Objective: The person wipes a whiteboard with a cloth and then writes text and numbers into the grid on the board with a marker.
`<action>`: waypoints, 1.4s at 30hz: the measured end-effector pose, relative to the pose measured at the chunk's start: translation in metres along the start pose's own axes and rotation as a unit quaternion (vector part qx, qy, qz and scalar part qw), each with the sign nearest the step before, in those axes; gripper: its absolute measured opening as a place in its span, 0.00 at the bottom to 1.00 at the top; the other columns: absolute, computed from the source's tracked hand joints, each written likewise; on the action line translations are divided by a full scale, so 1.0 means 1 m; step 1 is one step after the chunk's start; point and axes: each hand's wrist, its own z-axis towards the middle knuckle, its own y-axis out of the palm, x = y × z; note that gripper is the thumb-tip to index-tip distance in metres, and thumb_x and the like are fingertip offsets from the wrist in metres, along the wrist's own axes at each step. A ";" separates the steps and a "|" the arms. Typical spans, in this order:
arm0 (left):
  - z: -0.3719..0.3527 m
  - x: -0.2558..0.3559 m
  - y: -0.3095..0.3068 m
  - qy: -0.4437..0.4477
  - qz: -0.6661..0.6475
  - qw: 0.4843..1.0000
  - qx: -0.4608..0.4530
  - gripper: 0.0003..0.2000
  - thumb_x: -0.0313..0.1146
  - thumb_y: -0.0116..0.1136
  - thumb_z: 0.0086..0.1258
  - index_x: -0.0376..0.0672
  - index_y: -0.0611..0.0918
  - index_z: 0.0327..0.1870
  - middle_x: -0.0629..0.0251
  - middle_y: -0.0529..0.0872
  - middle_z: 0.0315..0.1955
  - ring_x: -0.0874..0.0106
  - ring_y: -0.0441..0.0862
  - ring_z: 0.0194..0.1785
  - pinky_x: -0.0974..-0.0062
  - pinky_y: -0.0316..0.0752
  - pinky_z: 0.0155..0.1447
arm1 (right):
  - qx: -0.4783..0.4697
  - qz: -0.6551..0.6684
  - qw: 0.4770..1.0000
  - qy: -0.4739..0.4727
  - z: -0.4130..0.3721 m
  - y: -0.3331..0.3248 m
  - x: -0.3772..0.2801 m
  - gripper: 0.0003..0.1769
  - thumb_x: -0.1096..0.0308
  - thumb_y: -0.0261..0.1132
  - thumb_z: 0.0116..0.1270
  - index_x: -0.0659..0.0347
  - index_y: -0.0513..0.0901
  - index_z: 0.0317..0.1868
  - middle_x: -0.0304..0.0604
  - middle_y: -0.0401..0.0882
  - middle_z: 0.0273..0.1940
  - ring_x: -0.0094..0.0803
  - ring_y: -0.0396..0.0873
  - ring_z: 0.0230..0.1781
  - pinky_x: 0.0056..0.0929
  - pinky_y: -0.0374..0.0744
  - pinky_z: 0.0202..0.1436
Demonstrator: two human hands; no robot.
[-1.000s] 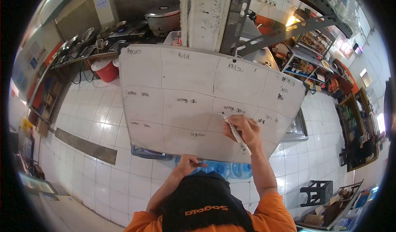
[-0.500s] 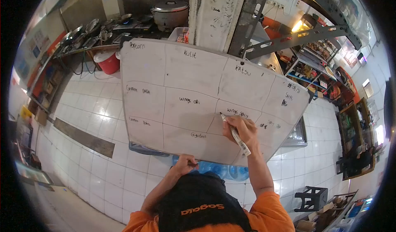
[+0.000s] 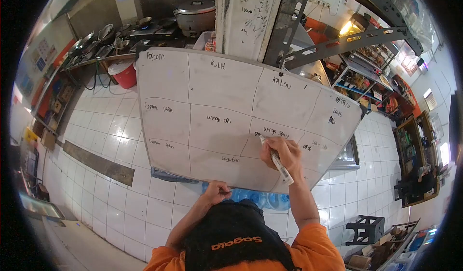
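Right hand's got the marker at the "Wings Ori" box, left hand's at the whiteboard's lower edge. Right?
Wrong box: the head view shows the right hand with the marker at the "Wings Spicy" box. The left hand is at the lower edge of the whiteboard, as you say.

A white rectangular whiteboard (image 3: 219, 90), hand-ruled into cells and lettered in black, reads "Popcorn" toward ten o'clock. Over it slants a slim white cylindrical marker (image 3: 282, 169), tip toward eleven o'clock, beside small dark characters (image 3: 257, 134) near "Wings Spicy".
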 end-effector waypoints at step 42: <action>0.006 -0.001 0.002 0.020 0.000 1.000 0.007 0.07 0.19 0.55 0.51 0.40 0.73 0.17 0.61 0.71 0.19 0.66 0.67 0.21 0.66 0.66 0.30 | 0.023 -0.020 0.998 0.053 -0.014 -0.008 0.004 0.11 0.79 0.69 0.53 0.58 0.74 0.29 0.40 0.84 0.25 0.29 0.83 0.19 0.23 0.81 0.26</action>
